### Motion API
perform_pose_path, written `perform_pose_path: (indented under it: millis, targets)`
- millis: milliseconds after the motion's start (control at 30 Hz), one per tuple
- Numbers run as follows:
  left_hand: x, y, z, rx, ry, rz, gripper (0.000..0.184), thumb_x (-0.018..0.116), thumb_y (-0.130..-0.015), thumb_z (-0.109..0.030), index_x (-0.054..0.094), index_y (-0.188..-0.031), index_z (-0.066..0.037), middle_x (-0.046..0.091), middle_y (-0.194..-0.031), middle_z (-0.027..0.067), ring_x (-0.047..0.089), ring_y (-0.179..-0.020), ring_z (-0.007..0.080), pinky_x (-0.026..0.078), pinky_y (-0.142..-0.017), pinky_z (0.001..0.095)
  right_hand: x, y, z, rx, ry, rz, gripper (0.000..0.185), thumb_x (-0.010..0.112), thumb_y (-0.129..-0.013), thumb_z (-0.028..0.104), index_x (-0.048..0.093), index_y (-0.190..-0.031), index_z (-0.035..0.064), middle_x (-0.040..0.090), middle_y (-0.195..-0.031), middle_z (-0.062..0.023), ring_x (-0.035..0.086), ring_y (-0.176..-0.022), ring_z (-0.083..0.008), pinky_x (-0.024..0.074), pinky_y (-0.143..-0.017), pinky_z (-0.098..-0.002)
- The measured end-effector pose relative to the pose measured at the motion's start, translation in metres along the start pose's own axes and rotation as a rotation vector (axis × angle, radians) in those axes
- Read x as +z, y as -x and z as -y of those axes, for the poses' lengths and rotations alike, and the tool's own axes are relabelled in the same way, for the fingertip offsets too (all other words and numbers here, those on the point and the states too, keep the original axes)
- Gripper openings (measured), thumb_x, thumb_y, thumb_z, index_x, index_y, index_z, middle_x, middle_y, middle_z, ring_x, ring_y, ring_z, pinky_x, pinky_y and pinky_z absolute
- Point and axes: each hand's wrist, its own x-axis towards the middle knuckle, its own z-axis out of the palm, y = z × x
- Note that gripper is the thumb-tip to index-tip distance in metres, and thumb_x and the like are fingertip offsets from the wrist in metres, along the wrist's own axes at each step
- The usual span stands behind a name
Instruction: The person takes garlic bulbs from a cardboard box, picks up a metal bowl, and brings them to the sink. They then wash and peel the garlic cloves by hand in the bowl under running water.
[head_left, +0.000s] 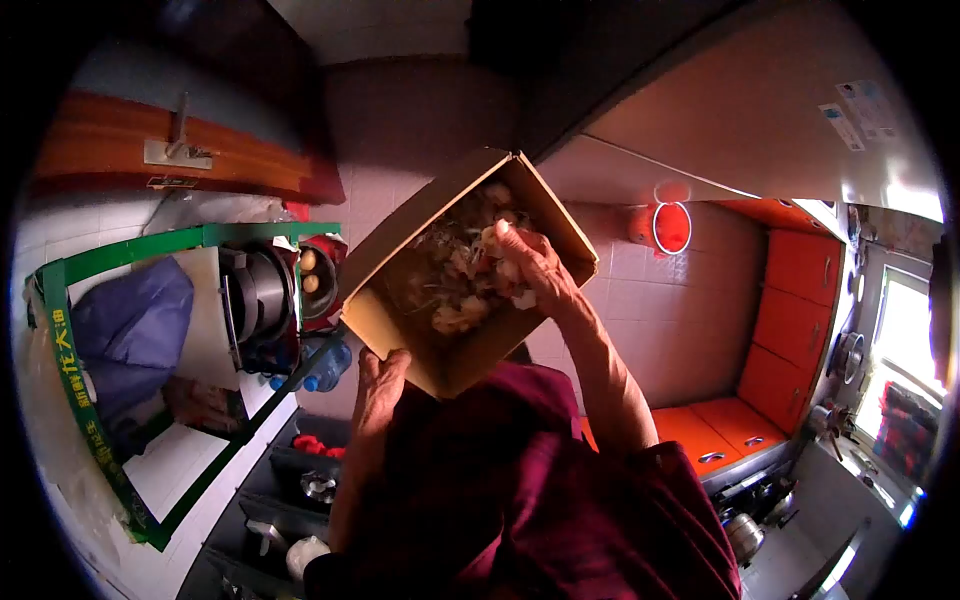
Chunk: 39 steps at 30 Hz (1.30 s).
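An open cardboard box (398,325) is tilted in front of my body, its inside facing me. Pale, garlic-like bulbs (458,315) and loose papery skins lie in it. At the box's near left corner, my left hand (383,375) grips the rim, thumb showing and the other fingers hidden beneath. My right hand (540,270) reaches over the right wall into the box, among the bulbs and skins. Its fingers are curled together, and whatever is between them is too unclear to name.
To the left stands a green-edged rack (60,340) with a purple bag (135,320), pots (258,290) and a blue water bottle (328,365). A red bucket (670,228) is on the tiled floor, near orange cabinets (790,320). A large pale panel (740,110) rises at upper right.
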Motion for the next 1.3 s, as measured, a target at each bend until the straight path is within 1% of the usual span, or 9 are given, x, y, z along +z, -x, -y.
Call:
perform_pose_path:
  millis: [33, 100, 200, 300, 567, 700, 800, 1133, 1300]
  targets:
    - [-0.004, -0.003, -0.002, -0.006, 0.025, 0.003, 0.016, 0.056, -0.08, -0.003, 0.061, -0.096, -0.003, 0.061, -0.095, 0.0214, 0.059, -0.09, 0.0396, 0.051, -0.076, 0.0462, 0.001, 0.01, 0.012, 0.218, -0.264, 0.073, 0.056, 0.06, -0.093, 0.056, 0.063, -0.11, 0.0026, 0.068, -0.087, -0.0083, 0.057, -0.066, -0.012, 0.0483, -0.058, -0.0264]
    - [-0.013, -0.01, -0.008, -0.009, 0.048, 0.007, 0.016, 0.055, -0.081, -0.004, 0.061, -0.096, -0.002, 0.062, -0.093, 0.0211, 0.06, -0.087, 0.0397, 0.05, -0.074, 0.0454, 0.008, 0.013, 0.001, 0.155, -0.33, 0.085, 0.052, 0.053, -0.098, 0.054, 0.064, -0.109, 0.0037, 0.069, -0.088, -0.0086, 0.053, -0.057, -0.0091, 0.0445, -0.05, -0.0229]
    - [-0.027, -0.028, -0.024, -0.409, 0.483, 0.076, 0.016, 0.054, -0.084, -0.008, 0.06, -0.096, 0.0, 0.064, -0.091, 0.0205, 0.06, -0.08, 0.0408, 0.048, -0.072, 0.0445, 0.011, 0.013, -0.011, 0.229, -0.801, 0.188, 0.042, 0.052, -0.101, 0.043, 0.056, -0.12, 0.0056, 0.068, -0.094, -0.0144, 0.055, -0.052, -0.0141, 0.0484, -0.047, -0.0266]
    - [-0.041, -0.034, -0.036, -0.848, 0.716, 0.293, 0.042, 0.054, -0.091, -0.03, 0.054, -0.125, -0.003, 0.054, -0.117, 0.0239, 0.053, -0.108, 0.0368, 0.042, -0.093, 0.0444, 0.015, 0.016, -0.016, 0.221, -1.145, 0.326, 0.04, 0.052, -0.101, 0.04, 0.051, -0.126, 0.0088, 0.065, -0.097, -0.0173, 0.056, -0.052, -0.0162, 0.0506, -0.047, -0.027]
    - [-0.017, -0.023, -0.015, -0.617, 0.622, 0.299, 0.043, 0.056, -0.089, -0.029, 0.055, -0.121, 0.001, 0.057, -0.116, 0.0207, 0.056, -0.102, 0.0336, 0.042, -0.091, 0.0433, 0.017, 0.024, -0.019, 0.319, -1.397, 0.464, 0.053, 0.042, -0.1, 0.056, 0.051, -0.126, 0.0104, 0.06, -0.108, -0.0224, 0.054, -0.053, -0.0184, 0.0494, -0.043, -0.0292]
    - [0.004, -0.016, -0.005, -0.75, 0.721, 0.203, 0.041, 0.056, -0.088, -0.027, 0.055, -0.118, 0.002, 0.059, -0.109, 0.0191, 0.056, -0.095, 0.031, 0.044, -0.086, 0.0421, 0.019, 0.026, -0.026, 0.298, -1.466, 0.491, 0.041, 0.043, -0.104, 0.037, 0.045, -0.134, 0.0098, 0.058, -0.119, -0.0247, 0.053, -0.053, -0.0214, 0.0496, -0.043, -0.0312]
    - [0.016, -0.013, 0.006, -0.595, 0.658, 0.187, 0.024, 0.057, -0.087, -0.017, 0.061, -0.103, 0.0, 0.063, -0.093, 0.0208, 0.061, -0.082, 0.0376, 0.048, -0.071, 0.0439, 0.021, 0.027, -0.022, 0.252, -1.54, 0.566, 0.043, 0.043, -0.102, 0.029, 0.04, -0.141, 0.0124, 0.056, -0.128, -0.0254, 0.061, -0.059, -0.0265, 0.055, -0.047, -0.0341]
    - [0.014, -0.009, -0.005, -0.746, 0.779, 0.035, 0.03, 0.06, -0.084, -0.019, 0.058, -0.099, 0.007, 0.061, -0.091, 0.0216, 0.06, -0.079, 0.0338, 0.046, -0.071, 0.0441, 0.017, 0.045, -0.03, 0.225, -1.421, 0.347, 0.046, 0.034, -0.105, 0.031, 0.043, -0.141, 0.0056, 0.052, -0.143, -0.0122, 0.067, -0.101, -0.0417, 0.0612, -0.075, -0.0493]
    - [-0.003, -0.015, -0.013, -0.823, 1.0, 0.055, 0.035, 0.061, -0.082, -0.022, 0.058, -0.098, 0.008, 0.06, -0.087, 0.0193, 0.055, -0.074, 0.0282, 0.045, -0.07, 0.0429, 0.024, 0.052, -0.027, 0.242, -1.476, 0.349, 0.047, 0.033, -0.106, 0.035, 0.045, -0.139, 0.0052, 0.052, -0.143, -0.013, 0.068, -0.093, -0.0383, 0.0612, -0.071, -0.0487]
